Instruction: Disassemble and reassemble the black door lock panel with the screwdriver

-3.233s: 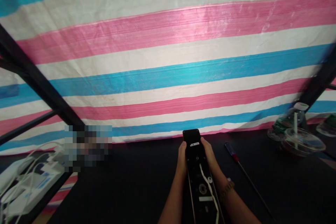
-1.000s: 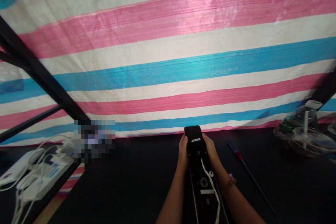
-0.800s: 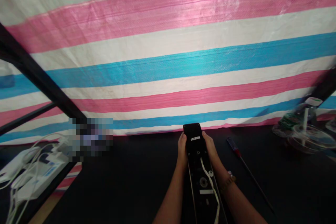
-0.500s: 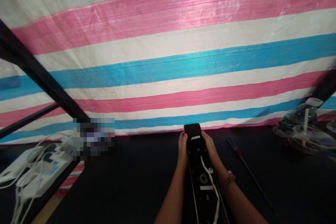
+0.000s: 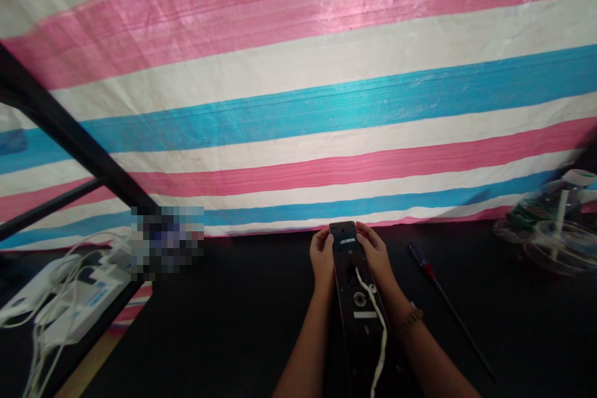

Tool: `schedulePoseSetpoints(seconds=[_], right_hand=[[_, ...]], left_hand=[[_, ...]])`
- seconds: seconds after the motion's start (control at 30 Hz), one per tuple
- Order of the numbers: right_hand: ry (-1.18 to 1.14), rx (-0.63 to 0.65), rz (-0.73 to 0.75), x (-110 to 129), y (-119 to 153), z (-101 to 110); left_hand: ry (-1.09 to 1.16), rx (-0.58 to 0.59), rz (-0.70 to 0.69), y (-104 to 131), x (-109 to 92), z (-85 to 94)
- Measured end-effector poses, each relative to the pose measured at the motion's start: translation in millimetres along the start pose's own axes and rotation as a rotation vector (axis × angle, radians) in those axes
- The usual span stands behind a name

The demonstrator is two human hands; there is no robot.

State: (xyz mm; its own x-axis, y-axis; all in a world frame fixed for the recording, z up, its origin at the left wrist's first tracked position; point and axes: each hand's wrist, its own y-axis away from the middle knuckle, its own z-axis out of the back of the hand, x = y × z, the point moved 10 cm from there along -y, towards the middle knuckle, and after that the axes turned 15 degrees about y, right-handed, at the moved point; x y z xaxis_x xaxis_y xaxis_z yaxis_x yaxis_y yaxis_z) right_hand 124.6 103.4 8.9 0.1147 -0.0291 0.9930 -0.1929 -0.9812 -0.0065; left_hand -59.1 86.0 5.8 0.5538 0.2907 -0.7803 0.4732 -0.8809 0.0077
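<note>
A long, narrow black device (image 5: 366,336) of a kind I cannot make out lies lengthwise before me, its far end toward the striped sheet. Small labels, screws and a round fitting show on its upper face. A whitish cable (image 5: 380,323) comes out of a hole in it and runs down toward me. My left hand (image 5: 321,255) grips the left edge near the far end, thumb on top. Opposite it, my right hand (image 5: 374,254) grips the right edge, fingers curled round the side. To the right lies a long screwdriver (image 5: 450,305) with a purple and red handle.
The black table (image 5: 224,323) meets a striped plastic sheet (image 5: 298,124) at the back. At left are a white power strip (image 5: 93,305) with tangled cables and a black metal frame (image 5: 69,124). A plastic bottle (image 5: 536,208) and a clear lidded cup (image 5: 559,249) stand at right.
My view has shifted slightly. Both hands still hold the black device near its far end; the fingers have shifted a little and bulge out more at the sides.
</note>
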Motion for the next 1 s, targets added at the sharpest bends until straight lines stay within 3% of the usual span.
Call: schedulePoseSetpoints(seconds=[0.27,0.7,1.0], right_hand=[[0.092,-0.017,-0.041,-12,-4,4],[0.019,-0.073,0.011,-2,-2,7],[-0.01,0.108,-0.05,6,6,-10]], left_hand=[[-0.073,0.003,-0.002,-1,-1,2.5],[0.022,0.008,0.038,0,2,-1.1],[0.153,0.07,0.152,5,10,-13.2]])
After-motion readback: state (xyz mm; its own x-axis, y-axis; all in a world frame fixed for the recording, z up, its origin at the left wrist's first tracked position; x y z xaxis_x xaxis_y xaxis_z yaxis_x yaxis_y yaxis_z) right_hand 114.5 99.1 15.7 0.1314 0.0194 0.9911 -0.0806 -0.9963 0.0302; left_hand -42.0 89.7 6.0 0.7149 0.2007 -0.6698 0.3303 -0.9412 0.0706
